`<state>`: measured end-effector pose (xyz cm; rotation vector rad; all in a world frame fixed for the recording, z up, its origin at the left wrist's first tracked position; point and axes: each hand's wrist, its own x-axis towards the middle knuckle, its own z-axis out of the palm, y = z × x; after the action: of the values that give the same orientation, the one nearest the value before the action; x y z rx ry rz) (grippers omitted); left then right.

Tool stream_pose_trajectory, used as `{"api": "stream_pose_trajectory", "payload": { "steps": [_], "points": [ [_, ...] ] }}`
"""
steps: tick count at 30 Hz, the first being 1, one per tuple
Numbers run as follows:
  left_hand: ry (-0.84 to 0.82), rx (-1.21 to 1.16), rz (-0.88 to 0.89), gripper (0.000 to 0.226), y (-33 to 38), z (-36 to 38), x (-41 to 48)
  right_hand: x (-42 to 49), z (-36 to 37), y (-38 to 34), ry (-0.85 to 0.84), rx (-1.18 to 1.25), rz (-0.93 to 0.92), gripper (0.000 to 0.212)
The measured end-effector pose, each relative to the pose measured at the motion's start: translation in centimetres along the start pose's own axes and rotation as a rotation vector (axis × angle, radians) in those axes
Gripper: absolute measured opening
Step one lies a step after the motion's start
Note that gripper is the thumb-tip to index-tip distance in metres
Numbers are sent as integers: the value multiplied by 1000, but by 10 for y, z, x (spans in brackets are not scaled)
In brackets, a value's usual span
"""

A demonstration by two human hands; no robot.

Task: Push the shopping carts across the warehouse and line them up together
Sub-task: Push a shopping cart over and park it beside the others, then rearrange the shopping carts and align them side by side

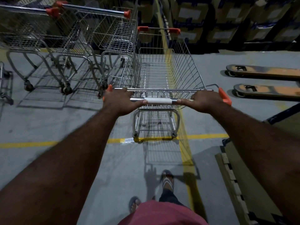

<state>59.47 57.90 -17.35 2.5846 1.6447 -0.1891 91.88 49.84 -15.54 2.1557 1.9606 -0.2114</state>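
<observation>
The left hand (121,101) is clamped on the left end of the chrome handle bar with a white middle sleeve (158,101), fingers curled over the top and the thumb lying along the bar. The right hand (203,101) grips the right end the same way, its thumb tip touching the sleeve. Both arms are stretched forward.

The bar belongs to a silver wire shopping cart with orange plastic corner caps (191,67), which stands on the grey concrete floor (48,120) straight ahead of the person, its basket holding nothing. Its rear frame sits over a yellow painted floor line (32,144), and a second yellow stripe runs forward beneath the basket.

Just to its left stands a parked wire cart with an orange-capped handle (112,34). The two baskets overlap in view, and whether they touch cannot be told. Another parked wire cart of the same kind (40,34) stands beside that one, further left, and part of one more shows at the left edge.

To the right, two orange pallet-jack forks (266,72) lie flat on the floor, well apart from the pushed cart. A wooden pallet edge (230,172) lies nearer, at the lower right. Stacked cardboard boxes with pale labels (191,12) fill the dark background ahead.

Below, two sandalled feet (168,181) and a dull red garment (162,213) show.
</observation>
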Motion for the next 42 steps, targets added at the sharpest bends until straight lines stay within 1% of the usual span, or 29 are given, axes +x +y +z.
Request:
{"api": "stream_pose_trajectory", "payload": {
  "steps": [8, 11, 13, 14, 16, 17, 18, 19, 20, 22, 24, 26, 29, 32, 37, 42],
  "points": [
    [-13, -3, -4, 118, 1, -4, -2, -1, 0, -2, 15, 16, 24, 113],
    [-18, 4, -1, 116, 0, -5, -1, -1, -3, -4, -21, 62, 31, 113],
    [-29, -5, 0, 118, -1, -6, 1, 0, -12, -7, -122, 136, 57, 107],
    [-43, -19, -8, 121, -1, -9, 2, 4, -14, -6, -204, 189, 79, 104],
    [-122, -62, -44, 125, 0, -16, 8, 12, -26, -4, -429, 324, 96, 105],
    [-171, -85, -66, 124, 2, -19, 10, 18, -31, -2, -538, 364, 91, 105],
    [-205, -106, -82, 120, 4, -23, 13, 23, -38, -3, -630, 375, 87, 98],
    [-223, -136, -93, 115, 7, -25, 16, 30, -44, -4, -687, 384, 80, 88],
    [-225, -178, -100, 111, 12, -28, 19, 38, -50, -6, -701, 382, 77, 79],
    [-205, -278, -101, 99, 22, -34, 27, 55, -62, -13, -660, 369, 53, 73],
    [-181, -260, -78, 89, 31, -40, 38, 72, -72, -22, -617, 358, -25, 72],
    [-145, -217, -65, 86, 36, -44, 48, 87, -80, -34, -564, 337, -115, 74],
    [-85, -264, -72, 78, 36, -52, 62, 104, -90, -54, -464, 282, -230, 80],
    [-48, -292, -63, 76, 28, -64, 73, 114, -100, -75, -373, 247, -304, 77],
    [10, -330, -103, 67, -24, -87, 96, 147, -119, -116, -246, 213, -338, 70],
    [93, -318, -128, 63, -114, -107, 117, 195, -149, -176, -102, 201, -323, 61]
  ]
}}
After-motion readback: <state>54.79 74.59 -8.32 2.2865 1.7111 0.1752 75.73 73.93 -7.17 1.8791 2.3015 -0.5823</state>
